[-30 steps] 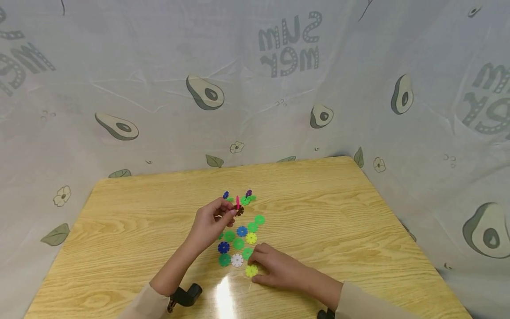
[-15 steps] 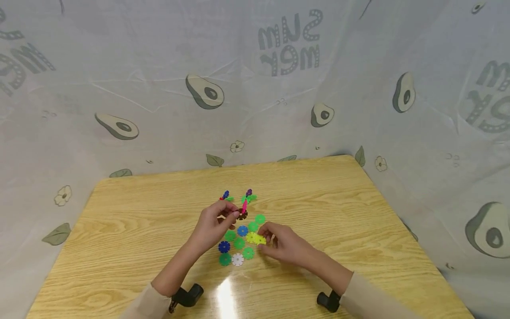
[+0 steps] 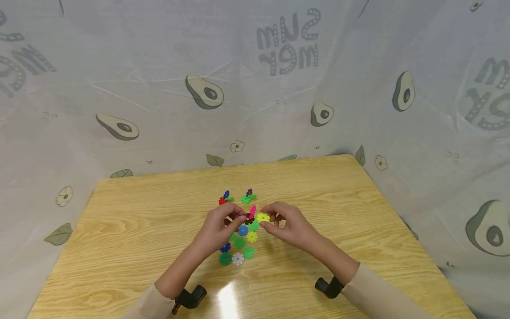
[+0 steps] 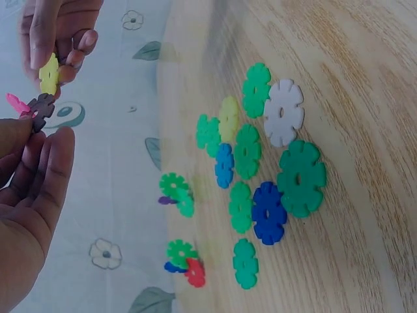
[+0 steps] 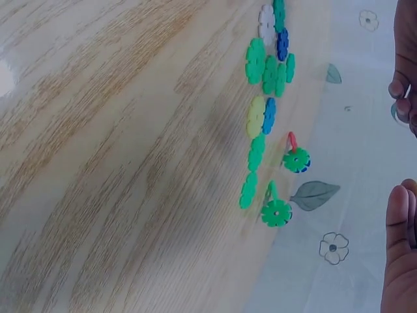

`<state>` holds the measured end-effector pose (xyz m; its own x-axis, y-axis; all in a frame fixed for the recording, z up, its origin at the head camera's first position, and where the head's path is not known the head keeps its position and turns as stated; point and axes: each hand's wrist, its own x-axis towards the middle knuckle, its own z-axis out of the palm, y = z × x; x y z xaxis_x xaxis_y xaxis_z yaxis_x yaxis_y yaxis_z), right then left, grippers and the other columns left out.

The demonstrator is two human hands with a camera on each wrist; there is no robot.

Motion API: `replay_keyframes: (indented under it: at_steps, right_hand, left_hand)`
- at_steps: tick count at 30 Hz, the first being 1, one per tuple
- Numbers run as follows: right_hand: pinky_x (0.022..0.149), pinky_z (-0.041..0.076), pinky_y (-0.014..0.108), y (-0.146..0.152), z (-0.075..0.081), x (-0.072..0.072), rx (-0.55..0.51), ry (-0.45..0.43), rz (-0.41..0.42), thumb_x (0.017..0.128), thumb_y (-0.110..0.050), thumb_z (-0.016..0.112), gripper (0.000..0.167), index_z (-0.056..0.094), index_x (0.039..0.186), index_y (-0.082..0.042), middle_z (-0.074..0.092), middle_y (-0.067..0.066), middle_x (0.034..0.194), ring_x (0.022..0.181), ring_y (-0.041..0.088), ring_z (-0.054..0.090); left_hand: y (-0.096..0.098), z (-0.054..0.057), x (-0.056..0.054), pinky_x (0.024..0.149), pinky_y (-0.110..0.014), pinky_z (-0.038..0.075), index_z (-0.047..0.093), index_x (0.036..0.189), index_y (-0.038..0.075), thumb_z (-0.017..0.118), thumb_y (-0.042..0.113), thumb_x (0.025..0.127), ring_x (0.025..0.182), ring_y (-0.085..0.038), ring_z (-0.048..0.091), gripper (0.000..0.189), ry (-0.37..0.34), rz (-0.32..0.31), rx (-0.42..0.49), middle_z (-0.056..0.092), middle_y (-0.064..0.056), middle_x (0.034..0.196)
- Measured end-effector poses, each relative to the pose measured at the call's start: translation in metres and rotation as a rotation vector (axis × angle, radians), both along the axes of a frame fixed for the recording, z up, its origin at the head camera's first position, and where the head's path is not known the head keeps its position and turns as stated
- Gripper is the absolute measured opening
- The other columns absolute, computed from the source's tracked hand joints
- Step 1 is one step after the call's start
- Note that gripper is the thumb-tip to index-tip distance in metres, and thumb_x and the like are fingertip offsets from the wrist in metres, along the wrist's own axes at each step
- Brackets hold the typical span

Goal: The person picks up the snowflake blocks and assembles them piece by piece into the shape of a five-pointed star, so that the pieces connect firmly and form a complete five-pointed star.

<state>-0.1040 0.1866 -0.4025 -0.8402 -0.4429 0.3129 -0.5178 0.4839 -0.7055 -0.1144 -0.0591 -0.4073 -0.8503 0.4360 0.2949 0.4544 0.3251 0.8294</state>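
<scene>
My left hand (image 3: 218, 225) pinches a dark brown notched plastic disc (image 4: 43, 111) between thumb and fingers. A pink disc (image 3: 253, 210) is slotted onto it at an angle. My right hand (image 3: 291, 223) pinches a yellow notched disc (image 3: 263, 217) by its edge, close to the brown one. In the left wrist view the yellow and brown discs meet edge to edge; whether their slots are joined I cannot tell. Both hands are raised above the table. The right wrist view shows only parts of the hands, with the held discs out of sight.
Below the hands, several loose discs lie flat on the wooden table (image 3: 338, 212), among them a white disc (image 3: 237, 258) and a blue disc (image 3: 243, 230). Behind them stand two small joined clusters, a red-blue-green cluster (image 3: 223, 200) and a green-purple cluster (image 3: 246, 199). A printed curtain hangs beyond.
My right hand has lifted the yellow disc from the near side of the table and brought it up beside the brown disc. The left hand has shifted slightly right and nearer.
</scene>
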Motion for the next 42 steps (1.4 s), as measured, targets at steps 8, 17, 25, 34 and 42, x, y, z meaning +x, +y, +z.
replay_keyframes:
  at_steps: [8, 17, 25, 34, 42]
  right_hand:
    - [0.075, 0.058, 0.025, -0.001, 0.000, 0.000, -0.029, -0.017, 0.058, 0.098, -0.014, 0.075, 0.018, 0.073, 0.115, -0.008, 0.071, 0.003, 0.098, 0.083, 0.006, 0.057]
    - [0.075, 0.055, 0.023, 0.002, 0.008, -0.003, 0.038, -0.077, 0.148, 0.102, -0.017, 0.069, 0.020, 0.072, 0.121, -0.009, 0.072, 0.004, 0.102, 0.085, 0.004, 0.056]
    - [0.079, 0.059, 0.024, -0.002, 0.001, -0.005, -0.036, -0.153, 0.202, 0.105, -0.014, 0.065, 0.018, 0.071, 0.119, -0.006, 0.071, 0.008, 0.105, 0.089, 0.005, 0.057]
    - [0.079, 0.060, 0.023, -0.006, -0.002, -0.005, -0.115, -0.289, 0.092, 0.105, -0.019, 0.066, 0.024, 0.070, 0.122, -0.003, 0.071, 0.012, 0.106, 0.091, 0.009, 0.061]
    - [0.071, 0.060, 0.026, -0.013, 0.000, -0.010, -0.157, -0.346, 0.000, 0.103, -0.020, 0.069, 0.022, 0.072, 0.116, -0.002, 0.073, 0.019, 0.101, 0.085, 0.036, 0.074]
  left_hand:
    - [0.000, -0.003, 0.000, 0.065, -0.021, 0.061, 0.068, 0.104, 0.003, 0.066, 0.007, 0.102, 0.075, -0.020, 0.068, 0.005, 0.049, -0.052, -0.012, 0.070, -0.010, 0.094]
    - [-0.001, -0.002, -0.003, 0.065, -0.021, 0.061, 0.070, 0.102, 0.004, 0.066, 0.006, 0.101, 0.073, -0.013, 0.066, 0.004, 0.075, -0.095, -0.008, 0.068, -0.010, 0.094]
    - [0.000, -0.004, -0.001, 0.067, -0.025, 0.063, 0.070, 0.101, 0.002, 0.066, 0.004, 0.101, 0.075, -0.009, 0.067, 0.004, 0.051, -0.095, 0.032, 0.070, -0.012, 0.096]
    - [0.006, -0.004, 0.000, 0.071, -0.022, 0.061, 0.071, 0.110, 0.003, 0.066, 0.005, 0.102, 0.077, -0.010, 0.065, 0.010, 0.174, -0.012, -0.090, 0.067, -0.006, 0.097]
    - [0.010, -0.007, 0.007, 0.072, -0.023, 0.059, 0.065, 0.127, 0.006, 0.081, 0.014, 0.093, 0.092, -0.016, 0.063, 0.038, 0.562, 0.126, -0.434, 0.062, -0.005, 0.110]
